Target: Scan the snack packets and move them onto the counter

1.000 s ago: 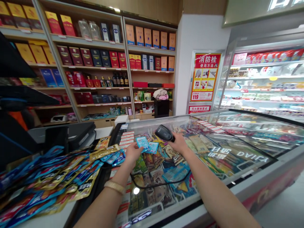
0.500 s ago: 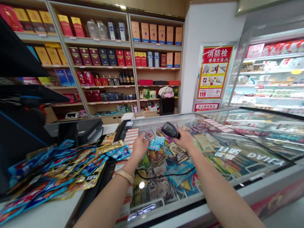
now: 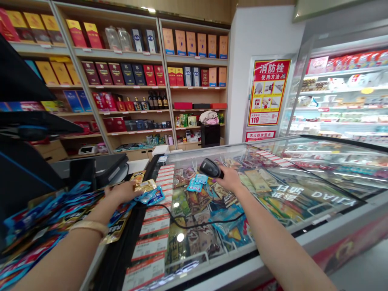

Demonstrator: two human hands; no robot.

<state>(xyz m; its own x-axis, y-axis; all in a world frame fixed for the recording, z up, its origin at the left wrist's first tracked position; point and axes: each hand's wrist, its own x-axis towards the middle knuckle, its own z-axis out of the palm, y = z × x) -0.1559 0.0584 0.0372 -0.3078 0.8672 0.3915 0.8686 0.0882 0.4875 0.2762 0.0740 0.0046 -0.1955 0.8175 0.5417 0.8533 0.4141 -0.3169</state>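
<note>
My right hand (image 3: 229, 178) is wrapped round the handle of a black handheld scanner (image 3: 210, 167), held above the glass-topped freezer (image 3: 194, 268). A black cable crosses the glass below it. Small light-blue packets (image 3: 197, 182) lie on the glass to the left of the scanner. My left hand (image 3: 121, 192), its wrist in a pale bracelet, is over the pile of blue and gold snack packets (image 3: 65, 218) at the left. Its fingers touch a gold packet (image 3: 145, 186); whether they grip it is hard to tell.
Beyond the pile, a dark monitor (image 3: 24, 161) and a black machine (image 3: 112, 167) stand on the counter. Shelves (image 3: 121, 87) of boxes and bottles line the back wall. A red poster (image 3: 266, 93) hangs near a lit refrigerated display (image 3: 345, 93) at the right.
My left hand has moved left from the light-blue packets on the glass to the snack pile. My right hand still holds the scanner. The view has shifted slightly.
</note>
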